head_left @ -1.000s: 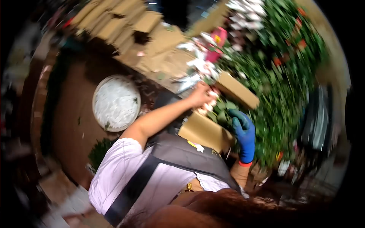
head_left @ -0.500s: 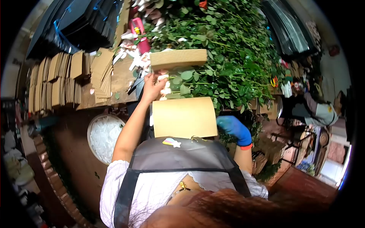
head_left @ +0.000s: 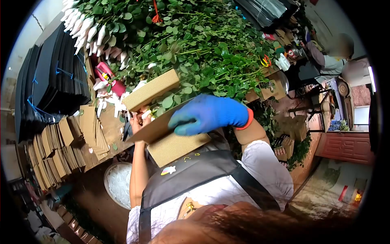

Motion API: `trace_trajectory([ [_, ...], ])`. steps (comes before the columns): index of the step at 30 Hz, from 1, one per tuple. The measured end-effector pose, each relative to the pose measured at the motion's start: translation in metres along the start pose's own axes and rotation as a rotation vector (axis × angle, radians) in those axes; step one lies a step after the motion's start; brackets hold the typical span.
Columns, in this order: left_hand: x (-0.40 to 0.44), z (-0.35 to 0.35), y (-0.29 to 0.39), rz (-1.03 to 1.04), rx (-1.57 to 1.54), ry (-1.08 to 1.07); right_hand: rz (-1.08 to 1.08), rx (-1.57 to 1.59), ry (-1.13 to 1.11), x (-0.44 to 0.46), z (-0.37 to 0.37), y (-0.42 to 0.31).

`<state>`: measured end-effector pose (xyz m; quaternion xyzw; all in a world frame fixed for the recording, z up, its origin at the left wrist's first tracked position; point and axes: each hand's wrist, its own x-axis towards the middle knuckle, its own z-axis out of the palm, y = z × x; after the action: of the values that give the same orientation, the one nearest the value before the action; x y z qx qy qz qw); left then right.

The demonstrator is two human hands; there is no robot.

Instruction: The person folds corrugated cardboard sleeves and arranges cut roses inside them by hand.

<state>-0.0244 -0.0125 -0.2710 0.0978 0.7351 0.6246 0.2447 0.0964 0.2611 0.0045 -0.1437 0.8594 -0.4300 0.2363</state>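
I see the blue-gloved right hand (head_left: 199, 116) gripping a tilted, plain brown cardboard sheet (head_left: 156, 126); whether the half-hidden left hand (head_left: 137, 123) grasps anything, I cannot tell.

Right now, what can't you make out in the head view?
Head view:
Left hand: partly hidden by the cardboard sheet in the right hand; grip unclear.
White tub: right side covered by the left forearm.
Leafy stems: cut off by the top edge.

Blue glove (head_left: 221, 114), orange-red cuff (head_left: 245, 118), dark star-marked apron (head_left: 195, 171), pale short sleeves (head_left: 269, 168).
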Motion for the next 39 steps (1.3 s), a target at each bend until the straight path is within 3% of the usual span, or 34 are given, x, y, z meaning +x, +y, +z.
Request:
trace_trajectory([
  [2, -0.003, -0.003, 0.001, 0.004, 0.013, 0.022, -0.132, -0.004, -0.068, 0.022, 0.016, 0.013],
  [5, -0.010, -0.001, 0.014, -0.010, 0.000, 0.064, -0.278, -0.340, 0.175, 0.061, 0.051, 0.058],
  [6, -0.011, 0.001, 0.026, -0.065, -0.087, 0.078, -0.120, -0.468, 0.187, 0.073, 0.052, 0.059],
  [8, -0.012, -0.004, 0.013, 0.027, -0.087, 0.118, 0.137, -0.632, 0.191, 0.093, 0.055, 0.066],
  [9, -0.011, -0.018, -0.010, 0.066, -0.173, 0.108, 0.157, -0.620, 0.182, 0.098, 0.058, 0.075],
  [11, -0.025, -0.032, 0.005, 0.040, -0.112, 0.295, 0.194, -0.599, 0.170, 0.107, 0.061, 0.087],
  [13, -0.044, -0.025, 0.040, 0.410, 0.245, 0.501, 0.229, -0.593, 0.159, 0.111, 0.061, 0.089],
  [14, -0.051, -0.026, 0.060, 0.431, 0.307, 0.379, 0.248, -0.610, 0.153, 0.113, 0.063, 0.088],
  [15, -0.050, -0.026, 0.079, 0.678, 0.540, 0.242, 0.268, -0.626, 0.145, 0.114, 0.066, 0.087],
  [17, -0.037, -0.011, 0.117, 0.828, 0.787, -0.122, 0.231, -0.678, 0.181, 0.115, 0.076, 0.097],
  [19, -0.026, 0.012, 0.117, 0.738, 0.907, -0.181, 0.181, -0.661, 0.210, 0.112, 0.079, 0.100],
  [20, -0.024, 0.015, 0.106, 0.738, 1.114, -0.251, 0.152, -0.617, 0.224, 0.107, 0.077, 0.100],
  [22, -0.024, 0.019, 0.106, 0.764, 1.198, -0.243, 0.023, -0.534, 0.264, 0.090, 0.077, 0.109],
  [25, -0.023, 0.020, 0.104, 0.770, 1.188, -0.255, -0.161, -0.148, 0.100, 0.051, 0.062, 0.082],
  [27, -0.022, 0.021, 0.105, 0.765, 1.182, -0.259, -0.162, -0.327, -0.039, 0.046, 0.078, 0.078],
  [29, -0.023, 0.022, 0.104, 0.772, 1.193, -0.254, -0.010, -0.595, 0.140, 0.062, 0.116, 0.082],
  [35, -0.020, 0.021, 0.091, 0.750, 1.223, -0.261, -0.232, -0.645, 0.458, 0.058, 0.135, 0.100],
  [39, -0.016, 0.020, 0.080, 0.805, 1.264, -0.239, -0.183, -0.670, 0.431, 0.063, 0.136, 0.100],
])
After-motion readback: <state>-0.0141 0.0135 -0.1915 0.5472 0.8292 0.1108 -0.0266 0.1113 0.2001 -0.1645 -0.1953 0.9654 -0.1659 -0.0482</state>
